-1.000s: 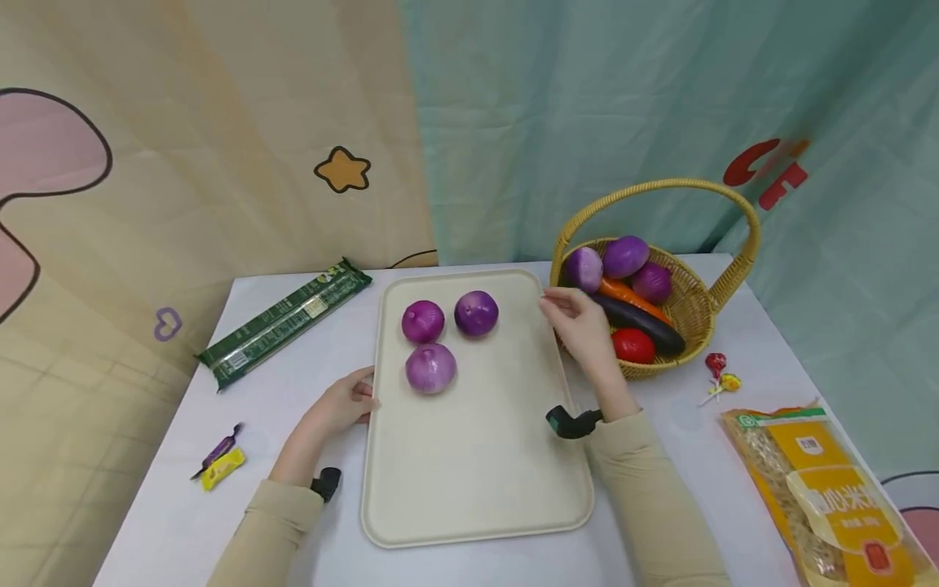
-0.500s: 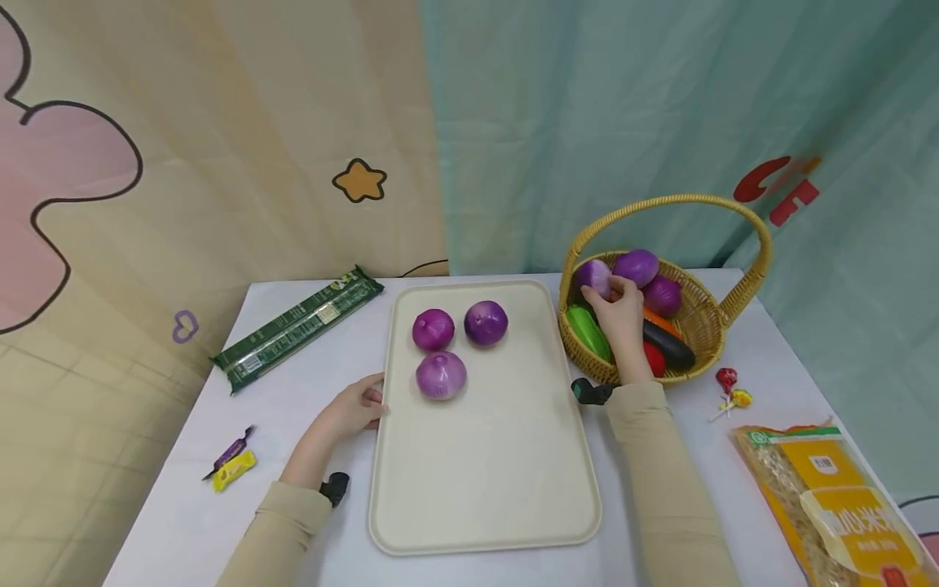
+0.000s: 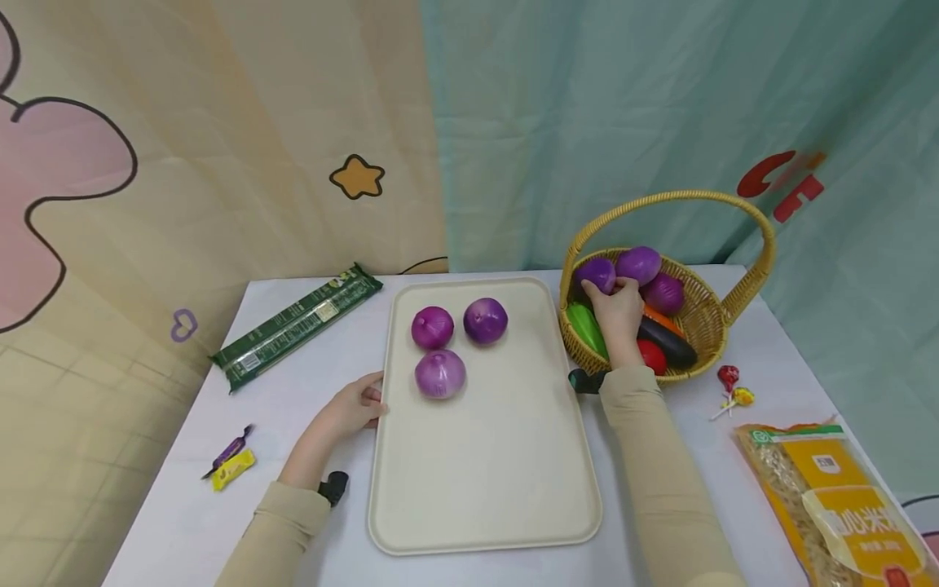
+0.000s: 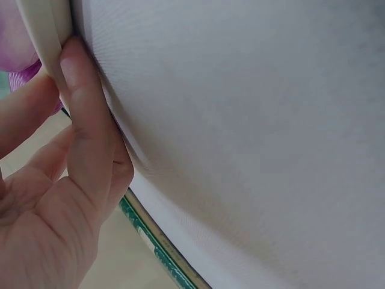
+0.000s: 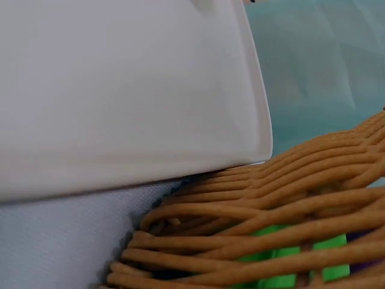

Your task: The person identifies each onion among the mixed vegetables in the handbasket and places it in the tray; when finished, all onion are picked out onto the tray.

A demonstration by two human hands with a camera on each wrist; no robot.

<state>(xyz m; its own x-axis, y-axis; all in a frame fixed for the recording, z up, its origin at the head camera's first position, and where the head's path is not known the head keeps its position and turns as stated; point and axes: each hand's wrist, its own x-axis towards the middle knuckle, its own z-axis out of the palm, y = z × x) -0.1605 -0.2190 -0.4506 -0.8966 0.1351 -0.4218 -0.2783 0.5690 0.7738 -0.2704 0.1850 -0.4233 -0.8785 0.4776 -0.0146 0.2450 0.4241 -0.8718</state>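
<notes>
My right hand [image 3: 618, 315] reaches into the wicker basket [image 3: 707, 346] and grips a purple onion [image 3: 596, 274] at its left side, thumb and fingers against the near face. My left hand [image 3: 355, 404] holds the left edge of the cream tray [image 3: 487, 469]. In the left wrist view its fingertips [image 4: 73, 67] pinch the tray's rim [image 4: 47, 37]. On the tray lie a magenta onion [image 3: 432, 328], a dark purple onion [image 3: 485, 321] and a paler purple onion [image 3: 440, 374]. The right hand is out of sight in the right wrist view, which shows the basket's weave [image 5: 271, 211].
The basket also holds purple onions [image 3: 639, 264], an eggplant [image 3: 667, 341], a red vegetable [image 3: 651, 356], and a green vegetable [image 3: 585, 328]; its handle [image 3: 675, 196] arches above. Around lie a green packet [image 3: 297, 326], wrapped candies [image 3: 233, 470], lollipops [image 3: 736, 397] and a yellow bag [image 3: 844, 505].
My right hand has moved from the tray's right edge into the basket and taken hold of the onion, whose pale side has turned out of view. The left hand stays on the tray.
</notes>
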